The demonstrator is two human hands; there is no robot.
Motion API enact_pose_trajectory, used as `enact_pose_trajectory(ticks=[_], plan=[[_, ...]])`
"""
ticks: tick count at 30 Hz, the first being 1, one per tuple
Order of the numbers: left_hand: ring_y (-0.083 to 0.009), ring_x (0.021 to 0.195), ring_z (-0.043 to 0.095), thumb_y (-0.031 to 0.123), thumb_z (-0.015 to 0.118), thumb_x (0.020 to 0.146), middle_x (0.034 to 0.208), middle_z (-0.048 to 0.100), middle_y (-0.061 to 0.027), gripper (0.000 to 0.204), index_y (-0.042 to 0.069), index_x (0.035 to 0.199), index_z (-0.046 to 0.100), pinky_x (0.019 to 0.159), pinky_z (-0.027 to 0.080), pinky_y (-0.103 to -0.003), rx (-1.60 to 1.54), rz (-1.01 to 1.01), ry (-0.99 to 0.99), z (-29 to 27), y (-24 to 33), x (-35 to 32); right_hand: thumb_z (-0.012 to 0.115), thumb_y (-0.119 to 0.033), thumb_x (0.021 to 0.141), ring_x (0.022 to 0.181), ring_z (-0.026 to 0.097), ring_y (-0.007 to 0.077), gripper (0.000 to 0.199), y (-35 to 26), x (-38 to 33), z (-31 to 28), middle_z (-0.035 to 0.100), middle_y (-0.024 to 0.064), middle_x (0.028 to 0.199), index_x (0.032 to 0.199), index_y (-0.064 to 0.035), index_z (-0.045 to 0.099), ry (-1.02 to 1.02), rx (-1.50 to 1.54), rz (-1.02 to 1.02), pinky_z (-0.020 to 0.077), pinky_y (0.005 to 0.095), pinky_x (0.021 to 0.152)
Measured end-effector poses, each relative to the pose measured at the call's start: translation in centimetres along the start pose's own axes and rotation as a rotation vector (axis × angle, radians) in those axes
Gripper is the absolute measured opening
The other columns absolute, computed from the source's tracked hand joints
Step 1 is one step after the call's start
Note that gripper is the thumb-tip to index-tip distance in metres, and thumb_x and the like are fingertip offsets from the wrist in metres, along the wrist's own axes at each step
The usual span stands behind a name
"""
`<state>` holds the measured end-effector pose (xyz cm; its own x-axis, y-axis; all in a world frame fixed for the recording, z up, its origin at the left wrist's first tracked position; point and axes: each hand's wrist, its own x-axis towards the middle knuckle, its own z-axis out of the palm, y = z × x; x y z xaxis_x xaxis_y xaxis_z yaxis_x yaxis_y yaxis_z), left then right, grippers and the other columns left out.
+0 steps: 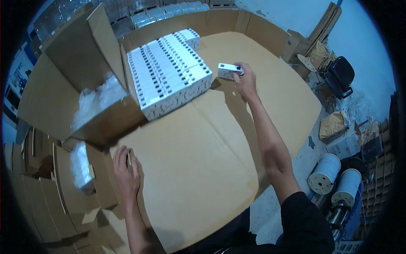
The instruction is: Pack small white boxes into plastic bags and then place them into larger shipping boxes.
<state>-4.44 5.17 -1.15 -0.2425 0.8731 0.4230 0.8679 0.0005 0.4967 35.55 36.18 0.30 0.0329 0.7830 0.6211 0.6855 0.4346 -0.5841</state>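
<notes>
My right hand [245,81] is closed on the right end of a small white box [226,72] with dark marks. The box is at the cardboard-covered table top [194,152], just right of a large block of similar white boxes [167,67] packed side by side in rows. My left hand [126,171] is at the left edge of the table top, with its fingers bent. Between its thumb and fingers shows a small brownish piece that I cannot make out.
At the left stands a large open carton [108,125] with clear plastic wrap [99,99] inside. A low cardboard wall [211,22] borders the table's far side. White cable spools [325,171] and a black chair [339,74] stand on the right. Flattened cartons [42,199] lean at lower left.
</notes>
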Motion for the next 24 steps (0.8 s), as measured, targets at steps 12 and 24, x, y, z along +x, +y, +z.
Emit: enact_pose_trajectory(ticks=[12,24], plan=[[-0.0080,0.080,0.061,0.015,0.061,0.102,0.097,0.068,-0.0085,0.033,0.005,0.133,0.058,0.067,0.051,-0.022,-0.927,-0.431,-0.079,-1.5,-0.5,-1.6,0.073,-0.002,0.082,0.079,0.069,0.0248,0.028,-21.8,-14.8,0.1,0.069,0.0152,0.096,0.109,-0.0018,0.068,-0.342,0.425,0.095,0.0553,0.0357,0.068],[-0.0149,0.097,0.067,0.013,0.065,0.100,0.108,0.069,-0.0120,0.032,0.005,0.129,0.055,0.083,0.059,-0.030,-1.064,-0.543,-0.049,-2.1,-2.5,-0.6,0.066,0.001,0.092,0.106,0.068,0.0237,0.021,-27.0,-21.1,7.5,0.045,0.0167,0.145,0.112,0.0044,0.063,-0.606,0.870,0.035,0.0608,0.0307,0.082]])
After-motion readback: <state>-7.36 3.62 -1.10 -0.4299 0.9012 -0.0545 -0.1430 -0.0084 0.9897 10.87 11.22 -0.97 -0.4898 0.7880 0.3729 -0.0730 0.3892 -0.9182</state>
